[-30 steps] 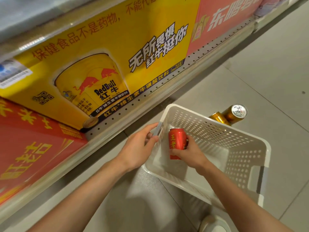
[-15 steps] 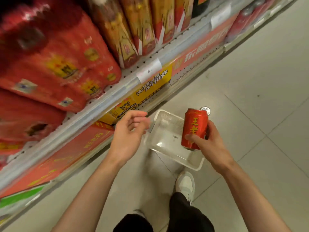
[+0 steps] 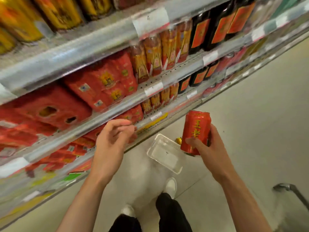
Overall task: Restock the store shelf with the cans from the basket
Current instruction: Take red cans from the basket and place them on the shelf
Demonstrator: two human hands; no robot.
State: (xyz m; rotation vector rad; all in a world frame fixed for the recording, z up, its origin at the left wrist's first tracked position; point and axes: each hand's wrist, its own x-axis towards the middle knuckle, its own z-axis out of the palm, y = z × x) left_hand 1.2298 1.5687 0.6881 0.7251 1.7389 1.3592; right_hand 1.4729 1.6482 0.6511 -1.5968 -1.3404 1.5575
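Observation:
My right hand [image 3: 209, 148] grips a red can [image 3: 195, 131] with yellow characters, held upright and slightly tilted above the floor. Below it the white basket [image 3: 164, 154] stands on the floor in front of the shelves; I see nothing lying inside it. A gold can [image 3: 178, 140] peeks out beside the basket, behind the red can. My left hand [image 3: 113, 139] hovers with loosely curled fingers, holding nothing, in front of a lower shelf edge [image 3: 107, 117]. The shelves fill the left and top, blurred by motion.
Red multipacks [image 3: 107, 81], red and gold bottles [image 3: 152, 56] and dark bottles [image 3: 200, 32] line the shelves. Gold cans [image 3: 55, 10] stand on the top shelf. My legs and white shoes [image 3: 170, 185] are below. A metal bar [image 3: 291, 191] juts in at lower right. Grey floor tiles stretch to the right.
I have stood up from the basket with the red can lifted out in my right hand. My left hand let go of the basket rim and rose toward the shelves.

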